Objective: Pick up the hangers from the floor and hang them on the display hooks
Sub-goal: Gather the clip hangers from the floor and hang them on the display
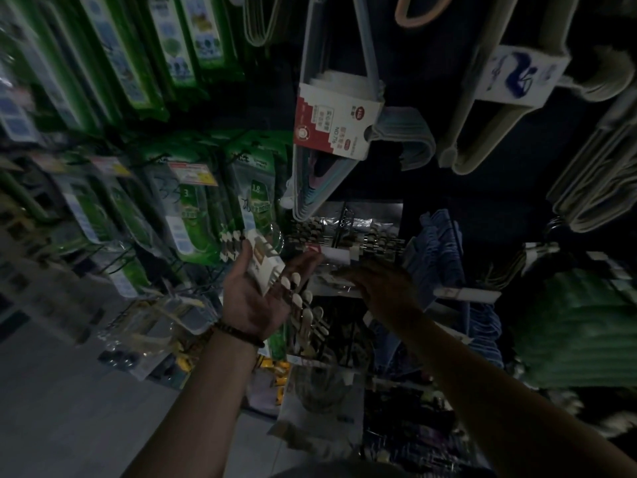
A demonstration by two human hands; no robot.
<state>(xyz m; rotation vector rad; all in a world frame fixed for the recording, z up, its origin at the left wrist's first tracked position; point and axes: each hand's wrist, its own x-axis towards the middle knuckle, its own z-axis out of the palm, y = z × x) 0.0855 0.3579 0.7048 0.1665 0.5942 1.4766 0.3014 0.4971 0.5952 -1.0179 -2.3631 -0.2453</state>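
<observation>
Dim, blurred head-camera view of a shop display wall crowded with hanging goods; I am watching two bare forearms reach in from 6 o'clock. The left hand [255, 298] sits just left of centre, palm up, fingers straight and apart. A pack of clip hangers [267, 267] (white card, pale-tipped clips trailing toward 5 o'clock) lies across the palm and fingers, carried rather than gripped, as far as I can see; a beaded bracelet [238, 334] circles that wrist. The right hand [386, 291] is just right of centre, its back toward the camera, reaching at the shiny packets [365, 232] on the wall; it is too dark to tell whether its fingers are apart, curled or holding anything.

At 12 o'clock hangs a hanger bundle with a red-and-white label [331, 122]; at 1 to 2 o'clock, beige hangers [482, 143]; at 3 o'clock, blue hangers [441, 250]; from 9 to 11 o'clock, green packets [193, 219]; grey floor [51, 391] shows at 8 o'clock.

My reading of progress: this pack is off the floor and up at display height, so its pick-up looks done; hanging it is not — it touches no hook that I can make out. Whether more hangers wait on the floor I cannot tell; that strip is too blurred.
</observation>
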